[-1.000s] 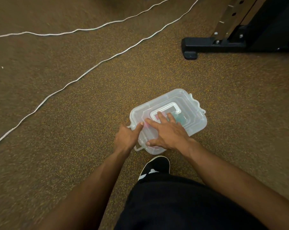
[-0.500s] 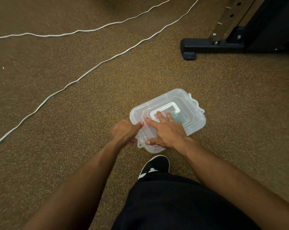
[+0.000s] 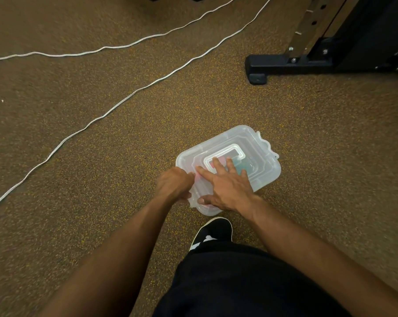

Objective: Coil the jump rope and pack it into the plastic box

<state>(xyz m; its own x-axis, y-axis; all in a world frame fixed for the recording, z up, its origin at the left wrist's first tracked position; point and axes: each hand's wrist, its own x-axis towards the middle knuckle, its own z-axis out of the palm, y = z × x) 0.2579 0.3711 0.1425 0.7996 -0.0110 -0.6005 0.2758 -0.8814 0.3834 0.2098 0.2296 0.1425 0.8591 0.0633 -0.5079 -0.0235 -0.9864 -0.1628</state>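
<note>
Hands come first, nearest the camera after the black shorts (image 3: 239, 282) and the black-and-white shoe (image 3: 212, 232). The left hand (image 3: 174, 185) has slid a little further round the near-left end of the clear plastic box with its snap-on lid (image 3: 262, 177) than it was a second ago; it is now curled shut over the white latch tab there, thumb on the lid's edge. The right hand (image 3: 227, 186) has barely moved: it lies flat and spread on the lid, fingers reaching onto the moulded white carry handle (image 3: 234, 149), gripping nothing, just pressing down. My reading is that the latch is being worked loose, so the box is about to be opened rather than filled; the packing has not begun.

Through the cloudy lid something pinkish and something teal show inside, beneath the right fingers. What they are I cannot tell. The far-end latch appears closed.

Farther off, the long white jump rope (image 3: 134, 92) lies uncoiled on the speckled brown carpet (image 3: 79, 156), two strands running away to the upper edge, well apart from the box. Beyond, at upper right, stands the black metal foot of a piece of gym equipment (image 3: 284, 64).
</note>
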